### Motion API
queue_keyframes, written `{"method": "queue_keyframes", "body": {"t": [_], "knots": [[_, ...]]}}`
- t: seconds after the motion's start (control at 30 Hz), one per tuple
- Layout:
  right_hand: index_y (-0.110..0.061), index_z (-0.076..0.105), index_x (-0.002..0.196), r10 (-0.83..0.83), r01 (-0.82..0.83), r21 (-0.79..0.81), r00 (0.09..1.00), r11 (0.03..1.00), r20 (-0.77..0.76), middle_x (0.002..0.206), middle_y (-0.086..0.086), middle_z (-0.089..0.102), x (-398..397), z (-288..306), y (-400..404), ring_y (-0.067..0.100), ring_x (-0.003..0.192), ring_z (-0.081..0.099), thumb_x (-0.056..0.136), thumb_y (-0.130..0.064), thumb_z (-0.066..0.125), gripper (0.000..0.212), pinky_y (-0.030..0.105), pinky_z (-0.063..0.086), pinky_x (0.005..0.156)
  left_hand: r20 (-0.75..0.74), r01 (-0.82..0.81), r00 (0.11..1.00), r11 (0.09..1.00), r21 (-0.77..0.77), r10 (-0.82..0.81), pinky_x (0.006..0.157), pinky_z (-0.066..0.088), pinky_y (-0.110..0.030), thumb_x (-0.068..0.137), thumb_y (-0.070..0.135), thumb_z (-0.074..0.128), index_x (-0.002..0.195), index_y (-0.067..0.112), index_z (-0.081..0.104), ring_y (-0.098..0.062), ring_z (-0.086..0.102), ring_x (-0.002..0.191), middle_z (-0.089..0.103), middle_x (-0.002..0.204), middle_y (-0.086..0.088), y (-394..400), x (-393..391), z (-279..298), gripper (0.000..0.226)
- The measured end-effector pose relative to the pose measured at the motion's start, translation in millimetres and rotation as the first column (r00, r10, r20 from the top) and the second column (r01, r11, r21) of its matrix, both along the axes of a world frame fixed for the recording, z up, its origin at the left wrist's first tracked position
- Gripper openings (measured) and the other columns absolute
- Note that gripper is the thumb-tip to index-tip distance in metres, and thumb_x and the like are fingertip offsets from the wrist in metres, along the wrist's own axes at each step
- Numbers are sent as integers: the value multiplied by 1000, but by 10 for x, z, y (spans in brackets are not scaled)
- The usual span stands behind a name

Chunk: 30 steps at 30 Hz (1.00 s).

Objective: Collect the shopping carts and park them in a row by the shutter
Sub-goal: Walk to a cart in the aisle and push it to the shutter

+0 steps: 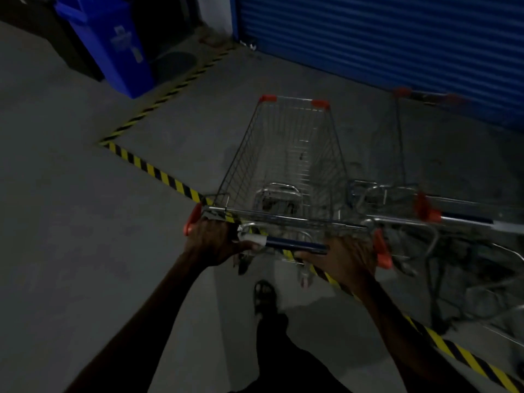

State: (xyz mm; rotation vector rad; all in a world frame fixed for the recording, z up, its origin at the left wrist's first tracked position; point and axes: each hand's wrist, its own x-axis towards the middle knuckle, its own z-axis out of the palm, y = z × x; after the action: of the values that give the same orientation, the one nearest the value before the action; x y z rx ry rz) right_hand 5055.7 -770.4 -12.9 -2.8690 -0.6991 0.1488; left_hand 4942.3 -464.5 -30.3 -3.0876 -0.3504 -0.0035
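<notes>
Dim light, grey concrete floor (71,222). Silver wire-mesh shopping cart with orange plastic corner caps (286,163) stands at centre frame, nose pointed toward the blue ribbed roller shutter (382,38), its front rim short of the shutter with bare floor between. Basket tapers toward the front; two orange caps mark the far corners, orange end pieces sit at each end of the push bar. Dark blue handle bar (295,245) carries a white patch near its left end. Child-seat flap shows folded inside the rear of the basket. Left hand (215,239) is wrapped closed around the left end of the bar, just inside the orange end piece; right hand (346,259) is closed around the right end, fingers curled under. The cart straddles a yellow-and-black striped floor line (158,174), which runs diagonally beneath the rear wheels. A second wire shopping cart of the same build (402,154) stands just beside it on the right, also facing the shutter; blurred, detail hard to read. Blue plastic wheeled bin (113,41) stands far left by the wall. One sandalled foot (265,296) shows below the bar.
</notes>
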Motion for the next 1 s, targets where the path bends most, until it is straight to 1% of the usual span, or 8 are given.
{"method": "queue_keyframes", "body": {"t": [0.1, 0.23, 0.37, 0.53, 0.6, 0.73, 0.87, 1.0], "knots": [[-30, 53, 55, -36, 36, 33, 999, 999, 4, 49, -10, 45, 429, -178, 266, 14, 60, 62, 61, -112, 29, 86, 28, 47, 59, 75, 71, 995, 997, 18, -72, 121, 33, -59, 76, 107, 17, 73, 29, 71, -19, 70, 66, 60, 57, 9, 376, 530, -91, 95], [-30, 39, 51, -143, 141, 89, 989, 986, 23, 49, -10, 35, 971, -304, 606, 22, 54, 63, 59, -114, 24, 85, 34, 52, 55, 12, 153, 988, 988, 37, -153, 127, 16, -59, 75, 108, 16, 68, 33, 56, -15, 70, 68, 62, 60, 9, 786, 1303, -38, 85], [-31, 30, 50, -177, 175, 75, 984, 982, 19, 46, -13, 29, 1450, -234, 1011, 20, 50, 63, 61, -112, 20, 82, 29, 51, 55, -36, 226, 974, 974, 27, -225, 130, 7, -56, 69, 108, -5, 82, 31, 72, -12, 74, 81, 72, 71, 9, 1219, 2128, 19, 110], [-31, 52, 65, -243, 244, 66, 970, 967, -26, 60, -8, 60, 2045, -156, 1490, 15, 64, 67, 71, -101, 45, 70, 27, 49, 62, 93, 326, 939, 943, 63, -331, 130, 14, -52, 81, 103, 25, 72, 26, 68, -22, 73, 76, 71, 69, 5, 1742, 3058, -132, 89], [-29, 61, 71, -268, 272, 99, 962, 957, -56, 63, -8, 62, 2236, -122, 1674, 15, 67, 69, 68, -105, 38, 80, 28, 54, 64, 93, 351, 932, 936, 19, -351, 126, 22, -49, 79, 104, 26, 80, 26, 70, -26, 71, 86, 73, 80, 0, 1882, 3358, -94, 90], [-25, 72, 86, -336, 337, 17, 940, 941, -62, 86, 1, 76, 2572, -23, 1972, 26, 86, 74, 74, -103, 35, 88, 39, 58, 83, 17, 356, 934, 930, -89, -356, 94, 53, -43, 70, 108, 15, 108, 15, 74, -37, 67, 106, 73, 107, -15, 2025, 3914, 15, 116], [-27, 74, 99, -396, 395, -23, 915, 918, -81, 101, 3, 77, 2839, 56, 2198, 30, 101, 72, 76, -103, 33, 89, 40, 53, 91, 48, 437, 899, 897, -71, -435, 93, 54, -45, 76, 103, 21, 102, 15, 76, -38, 70, 101, 75, 102, -15, 2093, 4360, 110, 107], [-20, 72, 110, -436, 432, -70, 869, 899, -235, 107, 9, 73, 3082, 26, 2376, 33, 103, 68, 78, -96, 37, 90, 39, 50, 88, 68, 536, 843, 844, -29, -533, 94, 53, -44, 84, 96, 24, 99, 17, 76, -34, 72, 101, 77, 103, -12, 2192, 4669, 157, 96]]}}
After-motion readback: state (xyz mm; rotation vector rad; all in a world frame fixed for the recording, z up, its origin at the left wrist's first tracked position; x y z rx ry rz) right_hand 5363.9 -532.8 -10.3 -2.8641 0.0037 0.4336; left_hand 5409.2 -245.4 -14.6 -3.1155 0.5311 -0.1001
